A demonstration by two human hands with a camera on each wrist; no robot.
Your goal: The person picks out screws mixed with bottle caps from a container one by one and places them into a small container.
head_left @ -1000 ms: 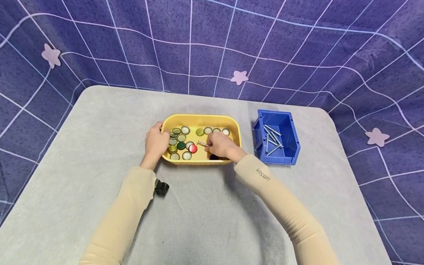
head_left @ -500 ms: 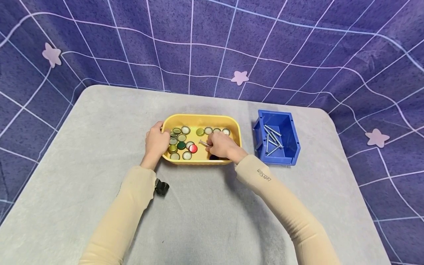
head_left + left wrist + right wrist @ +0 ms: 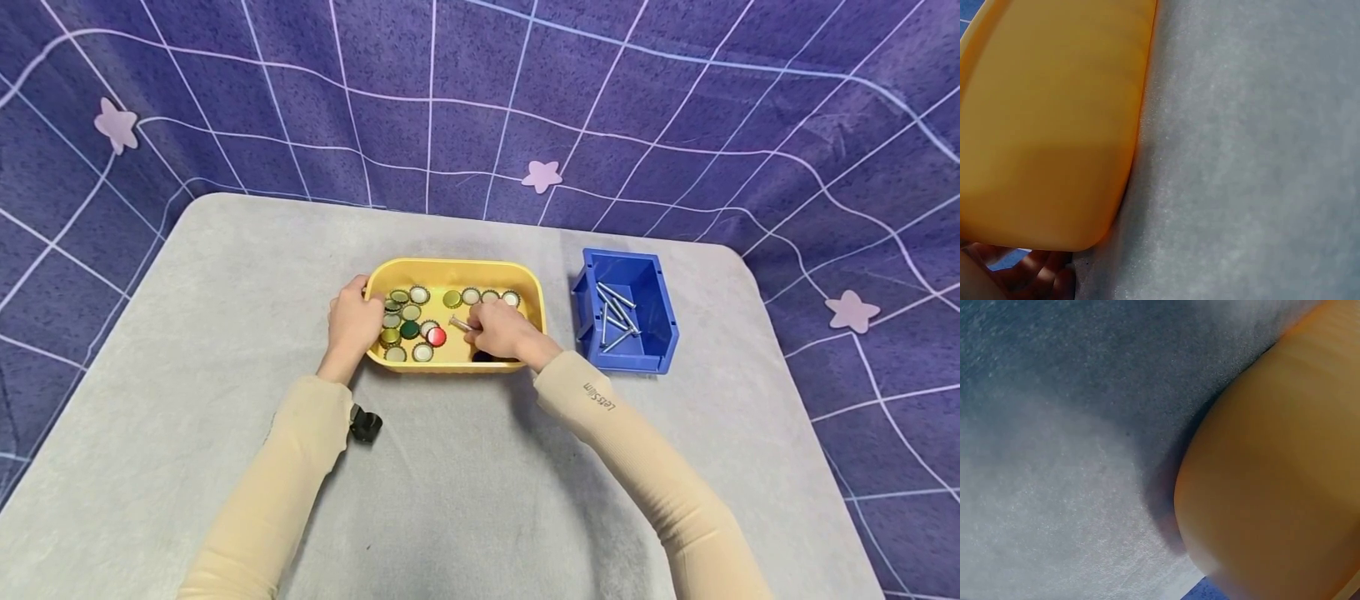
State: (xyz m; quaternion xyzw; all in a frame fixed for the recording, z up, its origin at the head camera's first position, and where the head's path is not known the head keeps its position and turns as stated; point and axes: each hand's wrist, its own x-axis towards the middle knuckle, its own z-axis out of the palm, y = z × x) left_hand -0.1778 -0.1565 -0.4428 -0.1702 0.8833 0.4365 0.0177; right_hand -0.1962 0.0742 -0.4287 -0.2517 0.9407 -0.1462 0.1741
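My left hand (image 3: pixel 356 321) grips the left end of a yellow plastic tub (image 3: pixel 453 264), thumb over the rim. In the left wrist view, its fingers (image 3: pixel 1041 275) curl beneath the tub's end. Inside the tub, my right hand (image 3: pixel 506 329) pinches a silver metal bolt (image 3: pixel 461 323) that points left and slightly up; its other end is hidden by the fingers. Bottle caps lie on the tub's floor, among them a red-and-white cap (image 3: pixel 437 337) and a dark green cap (image 3: pixel 409 329). The right wrist view shows only the tub's outer wall (image 3: pixel 1272 475) and cloth.
To the right of the tub stands a blue plastic bin (image 3: pixel 630 364) with several silver bolts (image 3: pixel 617 311) in it. Grey cloth (image 3: pixel 465 483) covers the table. A purple curtain (image 3: pixel 300 108) hangs behind. A black object (image 3: pixel 366 425) sits at the left wrist.
The bolt's free end has tilted slightly up and to the right in my right hand. Both hands, the tub and the bin stay in place.
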